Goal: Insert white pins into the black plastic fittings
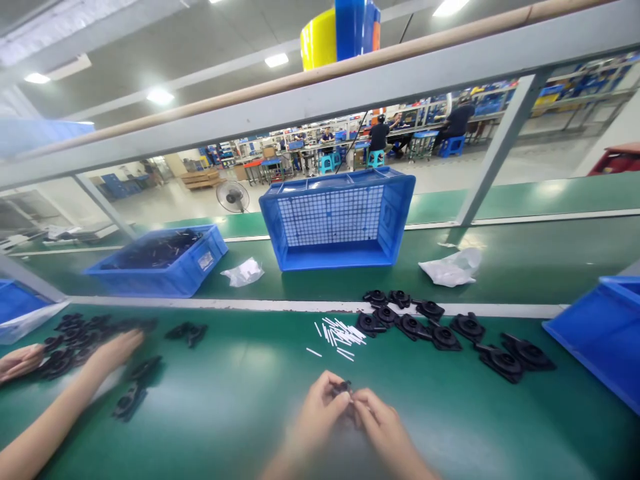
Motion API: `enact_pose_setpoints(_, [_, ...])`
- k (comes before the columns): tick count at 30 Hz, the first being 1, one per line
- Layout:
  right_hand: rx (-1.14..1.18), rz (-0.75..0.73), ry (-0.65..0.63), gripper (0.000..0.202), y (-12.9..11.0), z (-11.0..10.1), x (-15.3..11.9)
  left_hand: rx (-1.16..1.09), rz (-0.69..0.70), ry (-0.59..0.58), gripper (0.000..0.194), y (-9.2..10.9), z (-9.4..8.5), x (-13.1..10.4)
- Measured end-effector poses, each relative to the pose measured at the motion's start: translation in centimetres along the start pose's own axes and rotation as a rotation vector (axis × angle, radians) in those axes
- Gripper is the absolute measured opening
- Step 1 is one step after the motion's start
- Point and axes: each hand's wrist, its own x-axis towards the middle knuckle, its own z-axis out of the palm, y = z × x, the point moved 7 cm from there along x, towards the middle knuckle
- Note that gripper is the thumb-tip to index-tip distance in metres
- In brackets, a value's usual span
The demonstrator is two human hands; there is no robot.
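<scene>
The left hand point(320, 407) pinches a small black part point(341, 388) between thumb and fingers, up off the green bench point(240, 413), probably to steady it for the other hand. The right hand point(383, 427) has its thumb and fingertips pressed together at the part's side; a pale speck shows there — too small to tell what it is. Both hands meet close in front of the body, which likely helps with fine fingerwork. Just beyond lie loose white strips point(340, 333), scattered but within short reach of either hand. Flat black pieces point(470, 325) spread to the right of them, mostly separate or just touching, perhaps so that each lifts easily. Farther back, a blue crate point(337, 257) stands on its side, its open face towards the wearer. At the left, a co-worker's hands point(117, 350) are among a dark cluster of parts point(75, 337) — apart from the wearer's own.
</scene>
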Motion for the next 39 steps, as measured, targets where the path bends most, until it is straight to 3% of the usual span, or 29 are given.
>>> enact_pose_setpoints(5, [-0.002, 0.026, -0.043, 0.028, 0.9, 0.5, 0.0, -0.037, -0.082, -0.007, 0.046, -0.1, 0.1, 0.2])
enact_pose_setpoints(12, [-0.115, -0.012, -0.103, 0.037, 0.7, 0.8, 0.2, 0.052, -0.046, 0.012, 0.06, 1.5, 0.1, 0.2])
enact_pose_setpoints(19, [-0.085, -0.013, -0.043, 0.039, 0.0, 0.7, -0.3, 0.154, -0.059, 0.007, 0.068, 1.2, 0.1, 0.0])
enact_pose_setpoints(24, [-0.037, -0.008, -0.017, 0.04, 0.5, 0.6, -0.6, 0.354, -0.021, 0.021, 0.062, 1.7, 0.1, -0.2])
enact_pose_setpoints(28, [-0.035, -0.011, -0.068, 0.04, 1.1, 0.8, -0.5, 0.457, 0.007, -0.011, 0.055, 2.8, 0.2, -0.6])
enact_pose_setpoints(33, [-0.022, -0.024, -0.129, 0.036, 0.1, 1.3, -0.4, 0.517, 0.131, 0.005, 0.053, 4.5, 0.1, -1.1])
enact_pose_setpoints(36, [0.007, -0.042, -0.155, 0.028, -0.8, 1.4, -0.3, 0.538, 0.285, 0.143, 0.056, 5.6, -0.9, -1.8])
enact_pose_setpoints(39, [0.054, -0.023, -0.048, 0.033, -0.9, 0.1, 0.1, 0.611, 0.529, 0.283, 0.056, 6.8, -1.8, -3.0])
